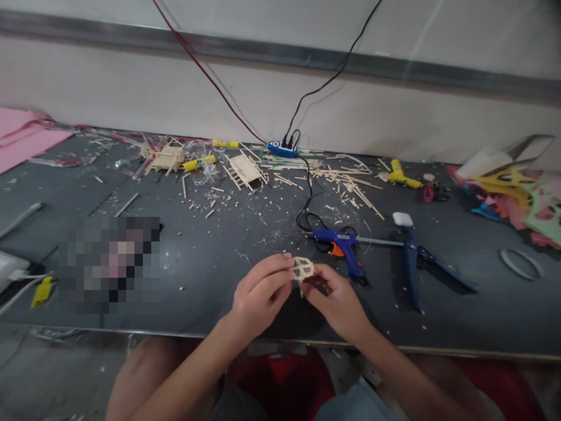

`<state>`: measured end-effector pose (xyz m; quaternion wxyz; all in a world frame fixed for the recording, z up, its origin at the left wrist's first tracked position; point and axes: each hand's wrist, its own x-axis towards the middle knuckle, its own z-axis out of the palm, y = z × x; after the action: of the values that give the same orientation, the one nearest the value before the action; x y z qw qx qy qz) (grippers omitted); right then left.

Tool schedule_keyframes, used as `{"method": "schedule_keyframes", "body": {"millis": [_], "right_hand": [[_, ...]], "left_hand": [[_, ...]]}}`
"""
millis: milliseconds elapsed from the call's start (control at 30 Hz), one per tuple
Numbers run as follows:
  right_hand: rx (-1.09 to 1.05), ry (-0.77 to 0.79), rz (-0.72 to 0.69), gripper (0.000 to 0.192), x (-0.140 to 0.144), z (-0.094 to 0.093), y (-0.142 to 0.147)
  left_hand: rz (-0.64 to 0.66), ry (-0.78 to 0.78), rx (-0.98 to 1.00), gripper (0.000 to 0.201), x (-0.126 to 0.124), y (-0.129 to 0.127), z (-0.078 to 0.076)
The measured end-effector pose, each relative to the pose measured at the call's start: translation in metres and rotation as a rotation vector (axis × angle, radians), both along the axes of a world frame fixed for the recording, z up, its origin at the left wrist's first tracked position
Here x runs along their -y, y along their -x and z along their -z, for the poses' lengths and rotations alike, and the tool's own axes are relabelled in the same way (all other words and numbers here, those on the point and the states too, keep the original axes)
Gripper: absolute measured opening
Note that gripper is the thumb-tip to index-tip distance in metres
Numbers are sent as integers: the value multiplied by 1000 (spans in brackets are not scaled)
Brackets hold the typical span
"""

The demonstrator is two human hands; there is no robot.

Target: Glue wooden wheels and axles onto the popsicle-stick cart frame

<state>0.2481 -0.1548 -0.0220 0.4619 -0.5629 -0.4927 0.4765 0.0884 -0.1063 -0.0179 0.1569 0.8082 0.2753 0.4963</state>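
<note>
Nearest, two forearms reach over the table's front edge (175,333), and the left hand (260,292) and right hand (335,298) meet a little beyond it, each with its grip pinching one side of a small rounded frame (303,268) of thin pale sticks. The frame sits between the fingertips, its spokes partly visible; its underside is hidden. Such slim pieces probably flex or snap easily, so light, even pressure at the rim, with wrists steady, should suit this handling best. Just past the right hand lies a blue glue gun (335,238), its nozzle pointing left, its black cord (311,187) running back; whether it is hot cannot be told, so fingers had best avoid the nozzle. A dark-blue tool (411,269) limits sideways room on the right; on the left, a stretch of table reaches to a pixelated dark object (114,263). Farther back, loose sticks (350,175) and a blue power strip (283,149) crowd the wall.
</note>
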Motion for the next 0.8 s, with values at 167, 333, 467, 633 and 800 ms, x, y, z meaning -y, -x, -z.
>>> {"method": "schedule_keyframes", "body": {"millis": [167, 333, 467, 633, 800], "right_hand": [[72, -17, -21, 11, -1, 0, 0], [47, 17, -27, 9, -1, -2, 0], [0, 58, -67, 11, -2, -2, 1], [-88, 120, -70, 10, -3, 1, 5], [-323, 232, -5, 24, -2, -2, 5]], "left_hand": [[19, -16, -13, 23, 2, -2, 4], [-35, 58, -6, 20, 1, -4, 1], [-130, 189, -55, 13, -2, -6, -3], [-174, 346, -85, 11, -4, -7, -2], [-202, 538, -99, 13, -7, -8, 1]]}}
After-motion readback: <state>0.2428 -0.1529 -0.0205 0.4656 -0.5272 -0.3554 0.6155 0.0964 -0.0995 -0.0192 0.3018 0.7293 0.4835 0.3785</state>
